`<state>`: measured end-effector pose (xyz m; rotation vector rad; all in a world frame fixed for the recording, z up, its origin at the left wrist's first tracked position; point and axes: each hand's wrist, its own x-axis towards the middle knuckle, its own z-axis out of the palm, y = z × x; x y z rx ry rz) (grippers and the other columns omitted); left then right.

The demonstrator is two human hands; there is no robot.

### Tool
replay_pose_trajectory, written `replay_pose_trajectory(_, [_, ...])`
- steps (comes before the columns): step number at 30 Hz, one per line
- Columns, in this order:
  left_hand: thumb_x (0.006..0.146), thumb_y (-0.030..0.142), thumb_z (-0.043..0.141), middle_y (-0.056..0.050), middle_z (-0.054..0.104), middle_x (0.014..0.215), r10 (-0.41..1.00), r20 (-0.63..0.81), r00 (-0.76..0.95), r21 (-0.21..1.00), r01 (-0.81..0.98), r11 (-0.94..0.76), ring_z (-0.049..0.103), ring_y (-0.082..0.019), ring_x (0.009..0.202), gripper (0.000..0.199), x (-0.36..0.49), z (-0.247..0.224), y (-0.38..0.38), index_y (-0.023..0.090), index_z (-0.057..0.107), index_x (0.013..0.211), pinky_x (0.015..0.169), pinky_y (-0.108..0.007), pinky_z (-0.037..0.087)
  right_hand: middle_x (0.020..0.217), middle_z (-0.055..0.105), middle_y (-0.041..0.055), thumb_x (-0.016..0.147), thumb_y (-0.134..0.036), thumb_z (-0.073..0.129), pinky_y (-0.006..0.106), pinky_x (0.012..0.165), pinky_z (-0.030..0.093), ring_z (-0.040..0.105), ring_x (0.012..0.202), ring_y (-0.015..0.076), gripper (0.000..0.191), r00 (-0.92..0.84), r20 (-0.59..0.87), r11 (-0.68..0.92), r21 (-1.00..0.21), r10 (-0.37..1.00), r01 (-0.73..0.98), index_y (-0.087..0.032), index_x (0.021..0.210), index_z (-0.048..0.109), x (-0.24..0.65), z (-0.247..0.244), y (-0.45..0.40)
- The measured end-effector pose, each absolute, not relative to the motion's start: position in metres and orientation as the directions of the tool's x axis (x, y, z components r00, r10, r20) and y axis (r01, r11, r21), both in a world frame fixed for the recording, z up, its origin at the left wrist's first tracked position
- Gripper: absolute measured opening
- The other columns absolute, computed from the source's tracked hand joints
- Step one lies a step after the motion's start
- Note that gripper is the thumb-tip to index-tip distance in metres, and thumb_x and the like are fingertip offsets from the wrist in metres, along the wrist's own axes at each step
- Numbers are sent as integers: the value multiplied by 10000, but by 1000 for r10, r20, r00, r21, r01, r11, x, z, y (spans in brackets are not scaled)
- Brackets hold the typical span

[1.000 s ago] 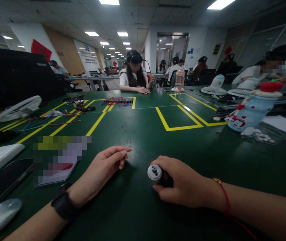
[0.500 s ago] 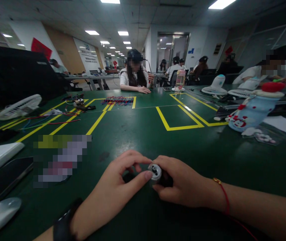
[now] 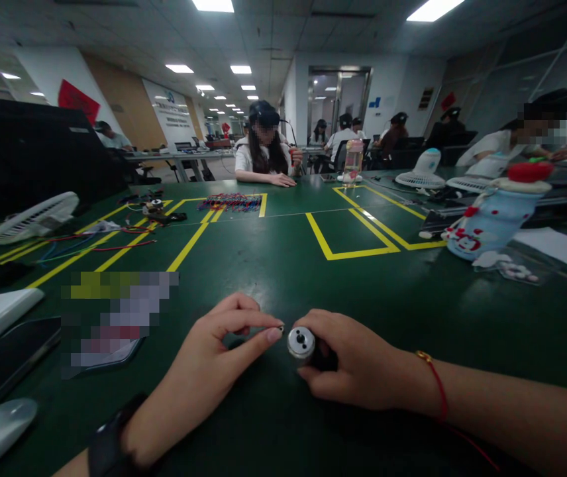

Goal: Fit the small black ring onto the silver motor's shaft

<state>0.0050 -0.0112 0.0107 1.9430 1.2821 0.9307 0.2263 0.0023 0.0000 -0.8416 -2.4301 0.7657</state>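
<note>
A small metallic piece (image 3: 281, 328) is pinched between the thumb and index fingertip of my left hand (image 3: 224, 354), just left of a metal cylinder. My right hand (image 3: 346, 361) is wrapped round that silver cylinder (image 3: 301, 342), whose round end face points up toward me and shows a dark centre and small holes. A narrow gap lies between the small piece and the cylinder. The lower part of the cylinder is dark and partly hidden by my right fingers.
Bundled coloured wires (image 3: 231, 202) lie inside yellow tape on the green table (image 3: 254, 265). A blue bottle (image 3: 495, 215) stands at right, a white fan (image 3: 32, 217) at left, and a white mouse (image 3: 0, 430) at lower left. A person (image 3: 264, 152) sits opposite.
My left hand has moved left, away from the cylinder, with the small piece between its fingertips. The protruding part at the cylinder's centre is gone, and a dark hole shows there.
</note>
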Motion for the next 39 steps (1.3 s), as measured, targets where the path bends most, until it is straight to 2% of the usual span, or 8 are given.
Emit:
replay_pose_trajectory(6, [856, 295, 633, -2, 510, 829, 870, 120, 478, 707, 574, -413, 538, -173, 786, 120, -2, -6, -7, 290, 752, 864, 681, -274, 417, 874, 553, 15, 716, -158, 630, 261, 614, 375, 471, 703, 140, 294, -699, 209, 636, -639, 684, 432, -175, 1001, 562, 228, -2, 1])
replay_pose_trajectory(9, [862, 294, 626, -2, 514, 840, 854, 100, 510, 680, 592, -433, 537, -174, 795, 124, 0, -8, -7, 289, 749, 847, 681, -273, 415, 874, 554, 17, 718, -160, 625, 262, 613, 379, 470, 701, 141, 296, -698, 201, 629, -645, 688, 435, -173, 1007, 562, 228, -2, 1])
replay_pose_trajectory(15, [858, 290, 626, -6, 532, 844, 851, 81, 519, 676, 599, -430, 542, -180, 804, 121, 1, -5, -8, 282, 747, 851, 685, -274, 420, 859, 556, 15, 716, -155, 623, 260, 603, 382, 470, 684, 138, 294, -698, 203, 628, -649, 687, 430, -173, 1004, 566, 228, -1, 1])
replay_pose_trajectory(18, [850, 309, 629, -13, 556, 869, 859, 65, 509, 704, 586, -400, 550, -193, 819, 137, -1, -2, -6, 289, 735, 934, 703, -286, 429, 873, 562, 21, 716, -158, 626, 265, 615, 388, 478, 703, 146, 300, -696, 209, 632, -644, 687, 430, -173, 1009, 566, 228, -1, 1])
replay_pose_trajectory(22, [890, 362, 554, -34, 604, 925, 924, 62, 376, 745, 598, -294, 567, -209, 815, 236, -8, 1, 0, 269, 683, 1064, 696, -304, 432, 905, 575, 28, 715, -150, 631, 274, 647, 396, 491, 735, 153, 322, -694, 221, 636, -645, 685, 423, -176, 1028, 561, 229, -2, 1])
replay_pose_trajectory(27, [880, 367, 552, -39, 653, 925, 965, 71, 252, 784, 584, -210, 591, -229, 822, 237, -18, -2, 9, 253, 684, 1040, 713, -319, 440, 915, 577, 32, 716, -156, 637, 275, 651, 397, 496, 740, 153, 313, -689, 208, 622, -654, 695, 431, -176, 1020, 564, 229, 0, 1])
replay_pose_trajectory(32, [872, 338, 556, -42, 657, 947, 957, 106, 268, 773, 584, -249, 597, -233, 865, 198, -23, -3, 13, 240, 698, 969, 761, -326, 446, 896, 568, 25, 713, -160, 635, 270, 637, 396, 490, 727, 149, 306, -684, 196, 611, -658, 703, 440, -178, 1011, 564, 229, 0, 0])
replay_pose_trajectory(39, [848, 234, 560, -28, 627, 961, 897, 98, 431, 701, 610, -370, 578, -188, 789, 136, -22, -1, 11, 234, 690, 890, 690, -276, 443, 875, 565, 22, 702, -139, 619, 260, 604, 387, 482, 696, 143, 301, -670, 199, 604, -658, 715, 450, -178, 994, 561, 229, -1, -1])
